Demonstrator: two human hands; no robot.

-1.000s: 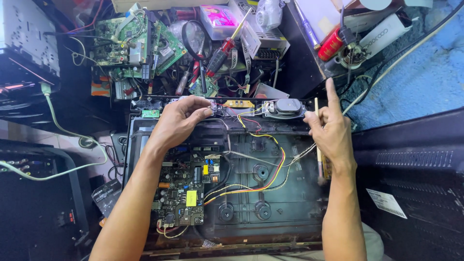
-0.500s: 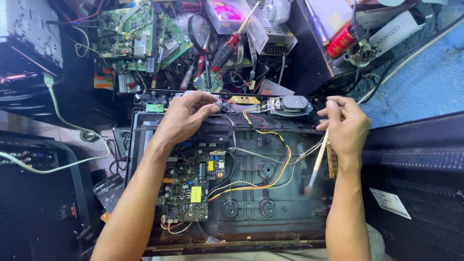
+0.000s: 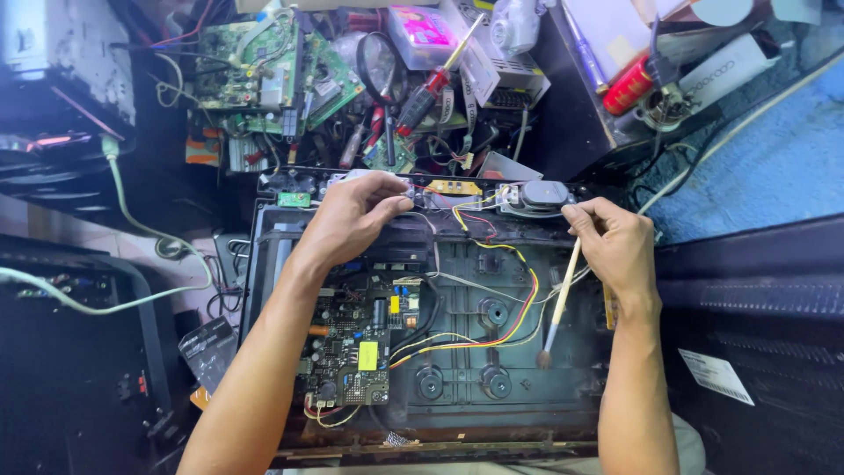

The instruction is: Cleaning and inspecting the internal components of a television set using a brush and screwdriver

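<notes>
Gripping a thin pale-handled brush (image 3: 557, 303) between thumb and fingers, the right hand (image 3: 615, 246) hovers over the right part of an opened appliance chassis (image 3: 457, 352); the brush slants down and to the left from the fist, its dark bristle tip resting near the dusty inner floor of the chassis, just right of the yellow and red wires (image 3: 519, 303); the left hand (image 3: 352, 215) lies on the upper rim of the chassis, fingers curled down over the edge and over a bundle of thin leads there, pressing rather than clasping anything that can be told apart; both forearms reach in from the lower edge of the view, one at each side of the chassis; between the hands, on the top rim, sit a small yellow board (image 3: 454, 187) and a grey oval speaker (image 3: 538, 195), the speaker just beside the right hand's knuckles; a dark circuit board (image 3: 352, 347) with a yellow label fills the lower left of the chassis, under the left forearm; two round black mounts (image 3: 463, 381) stand side by side on the floor of the chassis, near the brush tip; beyond the chassis the bench is crowded: green circuit boards (image 3: 264, 75), a magnifying glass (image 3: 380, 66), a red-handled screwdriver (image 3: 431, 84) and a red can (image 3: 629, 85); a pale green cable (image 3: 132, 229) trails down the left side.
</notes>
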